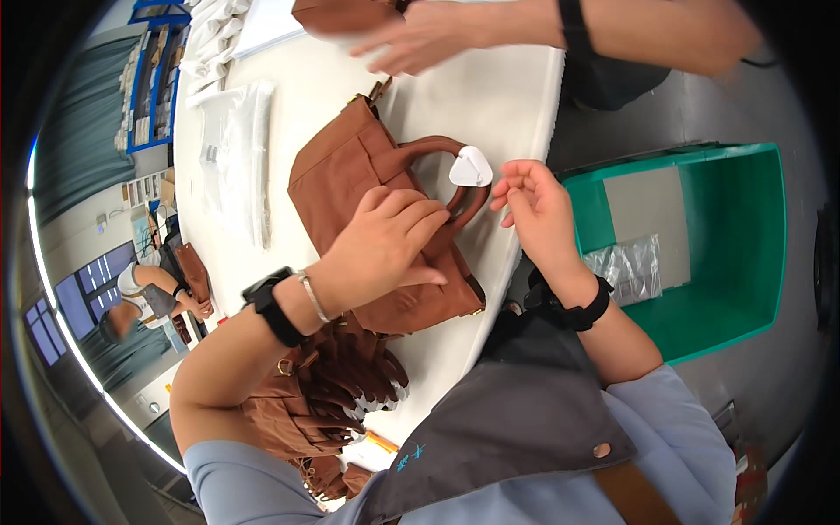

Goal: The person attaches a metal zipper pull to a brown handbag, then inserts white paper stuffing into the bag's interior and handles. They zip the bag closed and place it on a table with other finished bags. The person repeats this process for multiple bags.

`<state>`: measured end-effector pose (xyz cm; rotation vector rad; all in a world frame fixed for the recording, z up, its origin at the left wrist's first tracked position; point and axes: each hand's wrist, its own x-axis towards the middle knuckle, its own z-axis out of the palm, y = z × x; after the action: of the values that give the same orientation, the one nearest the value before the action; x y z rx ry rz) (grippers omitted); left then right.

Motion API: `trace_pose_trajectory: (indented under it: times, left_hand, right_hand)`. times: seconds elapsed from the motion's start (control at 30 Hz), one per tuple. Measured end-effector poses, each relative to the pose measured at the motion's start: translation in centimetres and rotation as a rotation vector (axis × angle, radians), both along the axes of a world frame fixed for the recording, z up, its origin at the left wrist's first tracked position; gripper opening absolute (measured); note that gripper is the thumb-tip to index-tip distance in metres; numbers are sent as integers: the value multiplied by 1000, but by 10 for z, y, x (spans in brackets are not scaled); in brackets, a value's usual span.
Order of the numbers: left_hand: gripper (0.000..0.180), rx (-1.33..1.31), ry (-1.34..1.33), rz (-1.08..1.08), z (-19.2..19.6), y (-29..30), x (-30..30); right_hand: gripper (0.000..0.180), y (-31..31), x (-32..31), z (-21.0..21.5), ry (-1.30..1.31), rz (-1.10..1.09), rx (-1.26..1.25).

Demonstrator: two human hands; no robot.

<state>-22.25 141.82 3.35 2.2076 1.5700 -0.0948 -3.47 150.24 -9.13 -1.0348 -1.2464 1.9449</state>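
A brown handbag (337, 175) lies on its side on the white table in front of me. A white rounded wrap or tag (472, 166) sits around its looped handles (429, 147). My left hand (381, 241) rests over the bag's body, fingers stretched toward the handles and thumb apart. To the right of the handles, my right hand (541, 210) hovers by the white piece, with its fingers loosely bent and nothing visible between them. A small gap shows between that hand and the white piece.
Brown handbags (289, 416) are heaped at the near left. Clear plastic bags (236, 157) lie on the white table (516, 96). A green bin (735, 324) with clear plastic inside stands at right. Across the table, another person's hand (420, 39) is beside a brown item (341, 13).
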Motion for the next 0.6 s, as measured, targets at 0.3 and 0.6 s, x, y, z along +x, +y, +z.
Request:
trace_pose_trajectory:
  times: [0.3, 0.6]
  left_hand:
    - [21, 93, 73, 178, -26, 7, 26]
    - [26, 111, -77, 100, 29, -25, -12]
  right_hand:
    - [23, -45, 10, 1, 193, 75, -317]
    - [18, -37, -4, 4, 355, 315, 1154]
